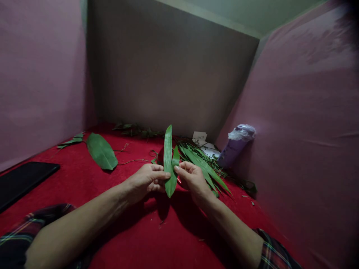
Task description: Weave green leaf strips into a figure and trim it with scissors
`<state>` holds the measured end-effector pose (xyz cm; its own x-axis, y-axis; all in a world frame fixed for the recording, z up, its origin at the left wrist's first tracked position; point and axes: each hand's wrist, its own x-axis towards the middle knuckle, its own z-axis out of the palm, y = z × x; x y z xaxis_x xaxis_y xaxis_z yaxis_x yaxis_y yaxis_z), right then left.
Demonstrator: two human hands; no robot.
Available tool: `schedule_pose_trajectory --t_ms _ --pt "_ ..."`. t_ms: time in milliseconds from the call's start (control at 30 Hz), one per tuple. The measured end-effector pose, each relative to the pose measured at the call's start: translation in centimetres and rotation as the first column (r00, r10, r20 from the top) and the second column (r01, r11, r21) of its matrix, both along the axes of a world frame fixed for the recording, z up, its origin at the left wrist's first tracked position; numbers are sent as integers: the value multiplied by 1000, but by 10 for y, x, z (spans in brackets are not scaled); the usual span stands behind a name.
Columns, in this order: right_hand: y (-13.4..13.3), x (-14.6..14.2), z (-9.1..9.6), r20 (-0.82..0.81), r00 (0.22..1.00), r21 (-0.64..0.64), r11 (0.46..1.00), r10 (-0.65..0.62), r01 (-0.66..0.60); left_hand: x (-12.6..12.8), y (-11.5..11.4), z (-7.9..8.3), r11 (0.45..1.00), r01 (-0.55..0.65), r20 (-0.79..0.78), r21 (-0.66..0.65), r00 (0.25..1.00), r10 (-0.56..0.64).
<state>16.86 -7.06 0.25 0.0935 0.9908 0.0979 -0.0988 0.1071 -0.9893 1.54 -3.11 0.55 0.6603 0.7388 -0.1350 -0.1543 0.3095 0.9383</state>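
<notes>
Both hands hold long narrow green leaves (169, 160) upright above a red cloth (157, 239). My left hand (147, 179) pinches the leaves from the left with thumb and fingers closed. My right hand (192, 178) pinches them from the right, fingers curled. The taller leaf points up; a shorter one overlaps it on the right. Their lower tips hang down between the hands.
A heap of narrow green leaves (203, 162) lies just right of the hands. A broad green leaf (101, 151) rests at the left. A black flat object (22, 181) sits at the far left edge. A purple bottle (235, 145) leans against the right wall. Twigs (134, 131) line the back wall.
</notes>
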Motion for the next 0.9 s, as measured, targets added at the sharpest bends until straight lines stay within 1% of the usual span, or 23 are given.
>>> schedule_pose_trajectory --t_ms 133,233,333,433,533,667,733,800,900 --pt "-1 -1 2 -46 999 35 999 -22 24 -1 0 -2 1000 11 -48 20 999 -10" --pt "0 -1 1 -51 998 59 998 -24 27 -1 1 -3 999 -5 -29 42 1000 6" --pt "0 0 1 -40 998 63 997 -38 41 0 2 -2 997 -50 1 50 999 50" --pt "0 -1 1 -40 998 48 997 -52 54 1 3 -1 993 -104 -15 53 994 105" --pt "0 -2 2 -43 997 42 997 -67 69 1 3 0 993 -94 -7 65 995 95" --pt "1 -3 1 -20 996 47 995 -88 89 0 2 0 996 -75 22 51 997 74" --pt "1 -2 2 19 992 47 991 -123 122 -1 1 1 993 -107 23 50 994 106" --pt "-1 -1 4 71 980 72 981 -185 180 0 1 3 986 -157 11 56 988 157" --pt "-4 2 9 160 943 168 949 -292 266 -1 1 5 979 -190 -29 77 981 193"
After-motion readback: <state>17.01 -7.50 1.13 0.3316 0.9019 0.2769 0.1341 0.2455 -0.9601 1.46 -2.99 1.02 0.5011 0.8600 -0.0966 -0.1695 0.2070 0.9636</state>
